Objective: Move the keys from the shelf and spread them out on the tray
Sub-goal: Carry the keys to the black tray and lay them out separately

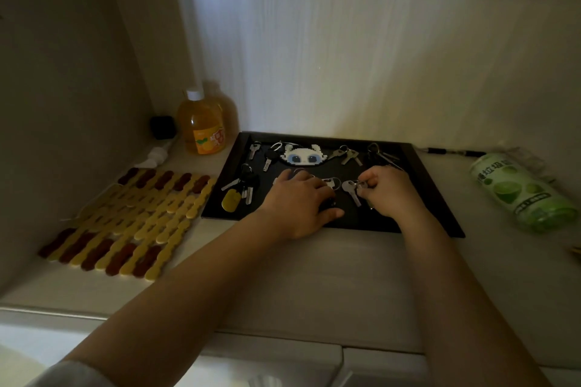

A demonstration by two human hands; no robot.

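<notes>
Both hands over the near half of the black tray (435, 195), a flat rectangle with a raised rim, on a pale shelf (314, 276). Right hand (388, 192) has fingers curled in, pinching the ring end of a small silver key set (353, 192) — one flat metal blade points toward the near edge, just left of the fingertips. Left hand (298, 198) lies palm down, fingers spread loosely over a dark key fob (327, 205) and a ring (334, 183); whether it grips anything I cannot tell. Other key bunches (242, 182) lie spread apart across the tray, one with a brass oval tag, one with a white pixel-bead charm (303, 154). Left of tray: a woven yellow-and-brown mat (132, 217) and an orange drink bottle (204, 126). Right: a green can (522, 192) lying on its side.
</notes>
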